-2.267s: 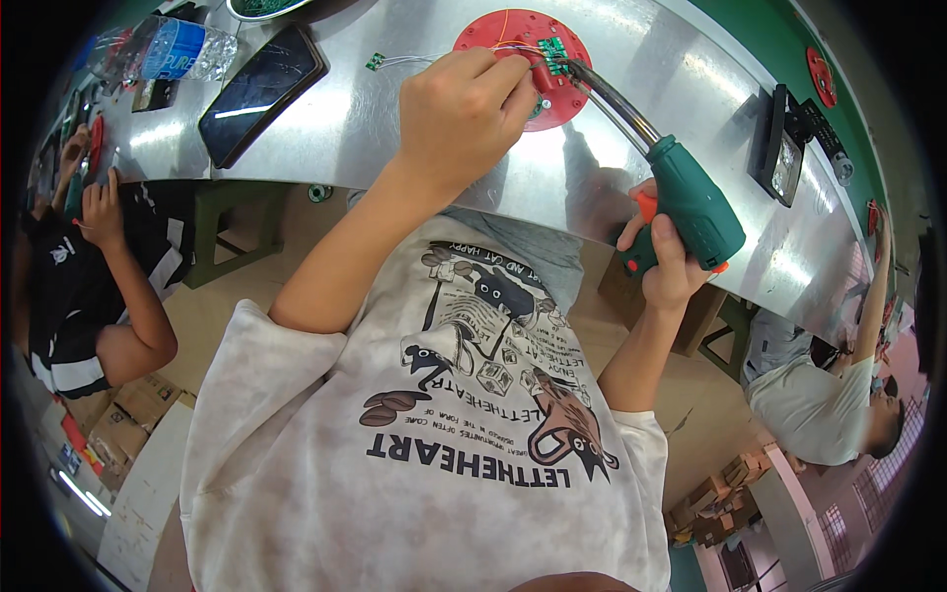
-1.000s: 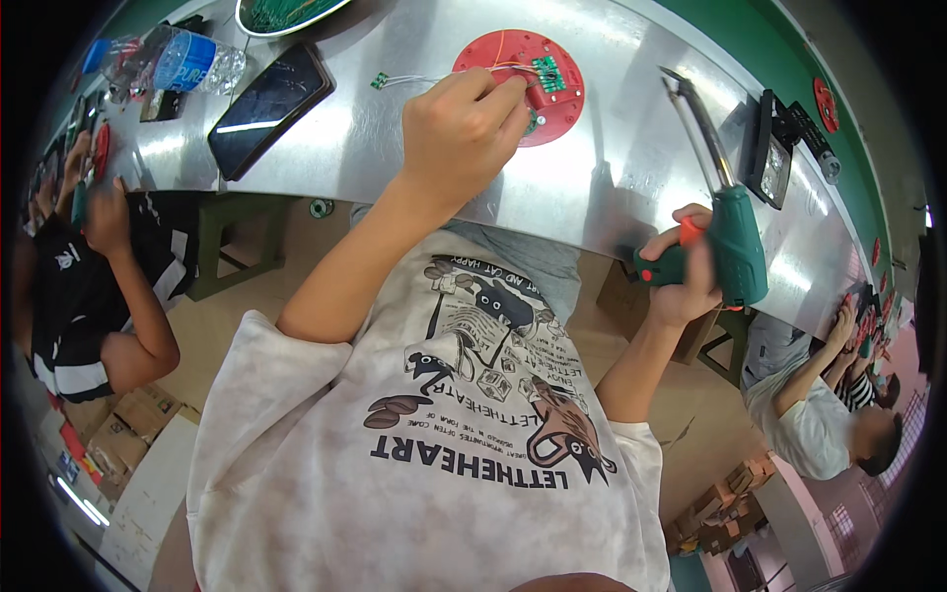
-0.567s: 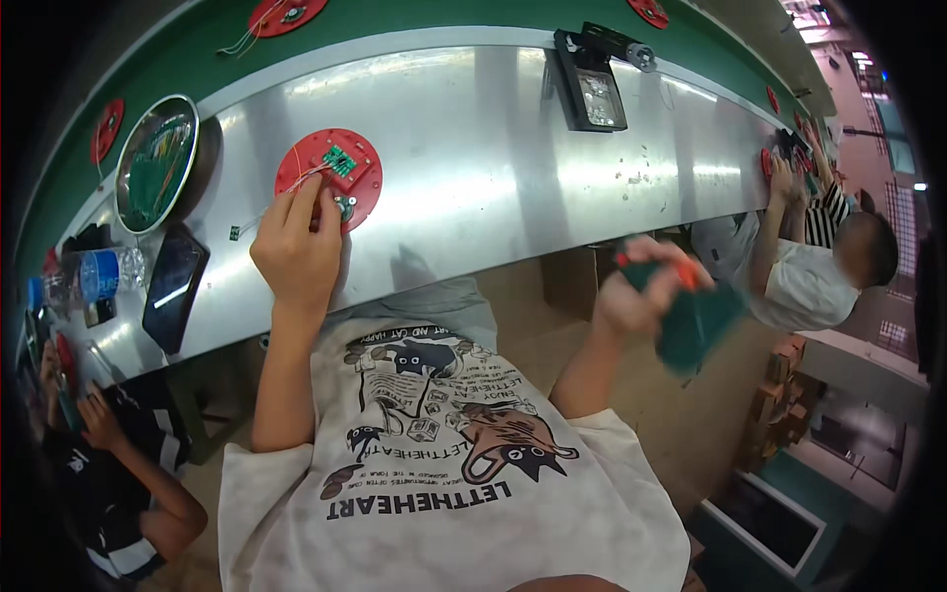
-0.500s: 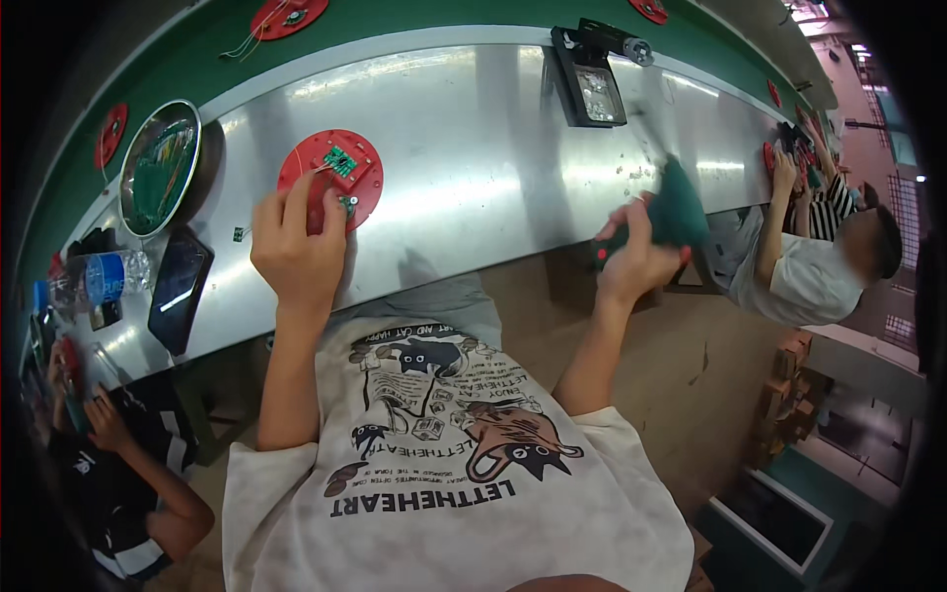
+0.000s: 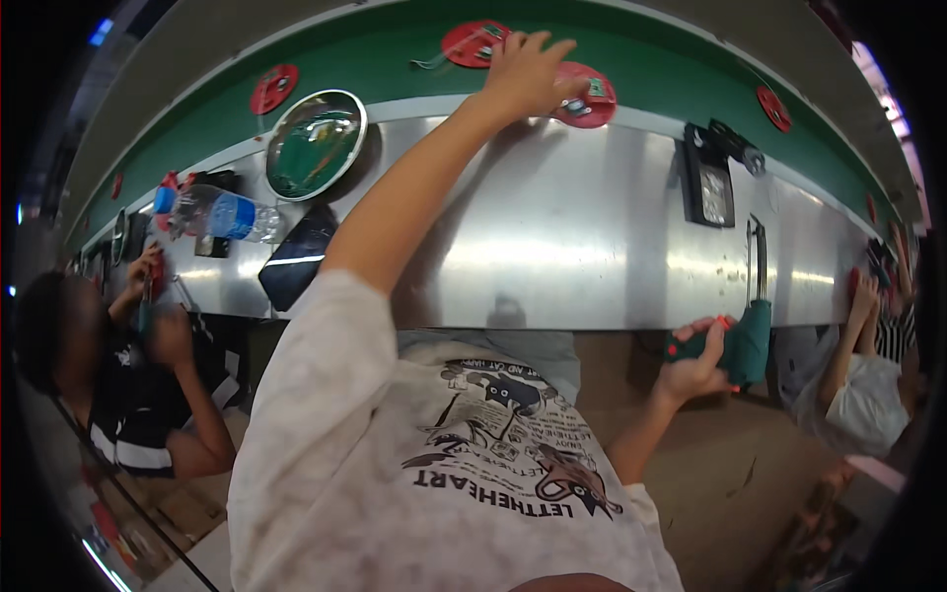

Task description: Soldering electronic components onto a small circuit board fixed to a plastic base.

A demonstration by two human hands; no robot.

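Evidently the red disc (image 5: pixel 594 112) is near the end of its turn. From the left come a bottle (image 5: pixel 232 213) and bowl (image 5: pixel 359 122) on the worktop (image 5: pixel 552 222), then another disc (image 5: pixel 462 45) on the green strip (image 5: pixel 676 64). Beside that, the left hand (image 5: pixel 528 77) spreads wide over the red disc, thumb across it; whether it presses, I cannot tell. The disc lies at the strip's near edge, bearing its green board (image 5: pixel 596 90). Soldering looks done, though joints are too small to check; letting go seems left. Rightward, the right hand's (image 5: pixel 695 376) grip is wrapped round the iron (image 5: pixel 754 340), tip up, clear of the disc.
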